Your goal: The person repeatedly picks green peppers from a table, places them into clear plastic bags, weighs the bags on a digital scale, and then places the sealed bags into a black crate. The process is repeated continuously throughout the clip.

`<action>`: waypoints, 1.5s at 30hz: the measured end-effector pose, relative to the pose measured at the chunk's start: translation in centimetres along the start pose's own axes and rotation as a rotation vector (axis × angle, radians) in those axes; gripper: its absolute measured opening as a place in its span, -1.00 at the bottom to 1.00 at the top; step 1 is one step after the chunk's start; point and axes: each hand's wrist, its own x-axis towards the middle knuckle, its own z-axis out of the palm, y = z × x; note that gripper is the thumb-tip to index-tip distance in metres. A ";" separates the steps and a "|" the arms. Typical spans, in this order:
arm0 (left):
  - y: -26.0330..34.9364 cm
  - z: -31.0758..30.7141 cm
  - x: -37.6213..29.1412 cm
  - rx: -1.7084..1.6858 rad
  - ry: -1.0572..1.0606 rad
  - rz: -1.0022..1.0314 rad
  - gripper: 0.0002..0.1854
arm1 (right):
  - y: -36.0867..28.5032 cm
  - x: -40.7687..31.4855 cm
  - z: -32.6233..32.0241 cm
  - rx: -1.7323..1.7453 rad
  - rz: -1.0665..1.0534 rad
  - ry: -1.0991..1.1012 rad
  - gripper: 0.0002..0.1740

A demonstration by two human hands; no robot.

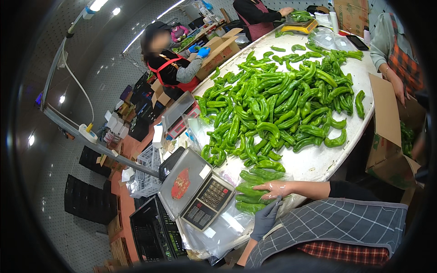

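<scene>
Several green peppers lie side by side in a clear plastic bag at the near edge of the white table. My left hand, bare, reaches inside the bag with its fingers spread over the peppers. A grey glove covers my right hand, whose fingertips pinch the bag's open edge. Beyond the bag spreads a large heap of loose green peppers. Left of the bag stands a digital scale with a metal pan that bears a red patch.
Flat clear bags lie below the scale. A second scale with a red body stands farther up the table's left edge. Black crates are on the left. Co-workers stand around the table, and an open cardboard box is at the right.
</scene>
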 end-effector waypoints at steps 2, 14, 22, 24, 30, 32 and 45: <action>-0.2 0.0 0.0 0.008 -0.010 0.004 -0.75 | 0.3 0.0 0.2 0.037 0.025 -0.004 -0.26; 0.4 0.3 0.0 -0.023 0.012 0.012 -0.75 | 0.5 -0.8 1.0 -0.197 0.036 -0.005 -0.32; -0.5 0.1 0.1 -0.014 -0.055 -0.026 -0.73 | 0.8 -1.3 2.1 -0.360 0.064 -0.031 -0.34; -0.7 0.2 -0.3 -0.021 -0.059 -0.039 -0.73 | 1.5 -1.6 1.9 -0.497 0.020 0.088 -0.38; -1.0 -0.3 -0.2 0.037 -0.049 -0.020 -0.72 | 0.2 -1.6 2.0 -0.595 0.104 0.293 -0.60; -0.5 -0.2 0.0 0.024 -0.050 -0.022 -0.72 | 0.4 -2.3 1.2 -0.480 -0.032 0.301 -0.57; -0.9 -3.5 -1.7 -0.096 -0.107 -0.158 -0.68 | -4.5 -2.4 2.5 0.762 0.186 0.339 -0.66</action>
